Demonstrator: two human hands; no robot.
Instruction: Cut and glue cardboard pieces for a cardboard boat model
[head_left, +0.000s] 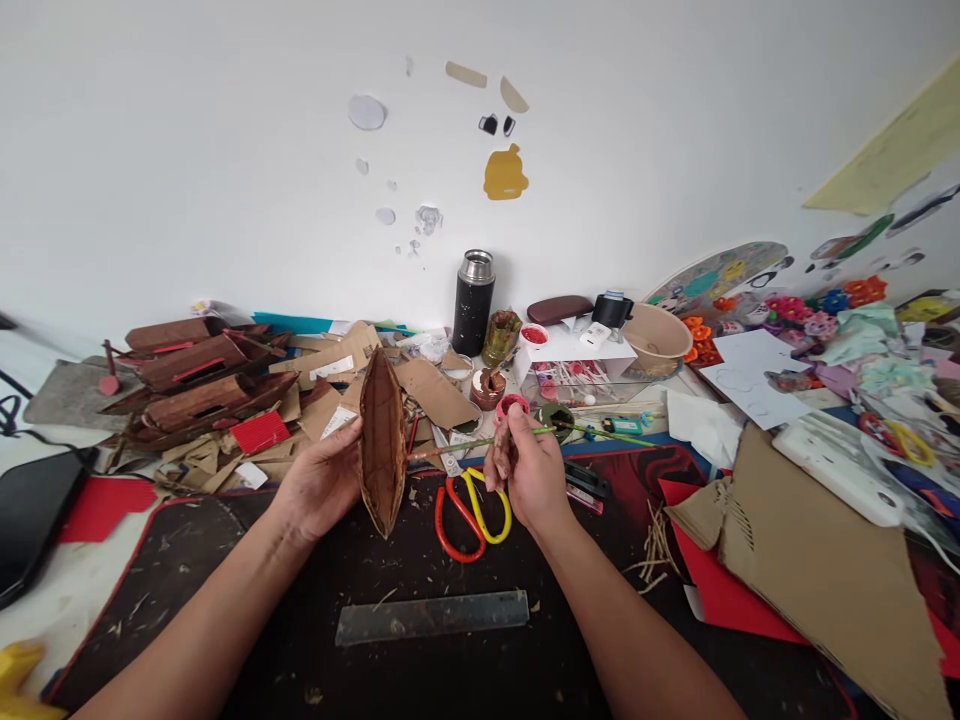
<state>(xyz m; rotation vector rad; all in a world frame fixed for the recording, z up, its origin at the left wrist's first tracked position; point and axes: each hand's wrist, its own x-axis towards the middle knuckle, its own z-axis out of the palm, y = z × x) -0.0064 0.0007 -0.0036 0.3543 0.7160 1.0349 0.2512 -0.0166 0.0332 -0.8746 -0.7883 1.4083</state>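
Note:
In the head view, my left hand (322, 478) grips a small brown boat hull (382, 440), held on end with its hollow inside facing me. My right hand (529, 465) is closed round a thin green paintbrush (457, 447). The brush's brown-stained tip reaches left to the hull's right edge; whether it touches cannot be made out. Brown smears mark the right fingers. Below the hands lie scissors (472, 515) with one red and one yellow handle. An open pot of brown paint (489, 388) stands just behind, with a pink-rimmed pot (512, 406) partly hidden by my right hand.
Several brown model boats (199, 375) sit at the left among cardboard scraps (435, 390). A clear ruler (433, 617) lies on the dark mat (300, 650). A black flask (473, 305) stands by the wall. Large cardboard (810, 570) and a white power strip (836, 470) lie at right.

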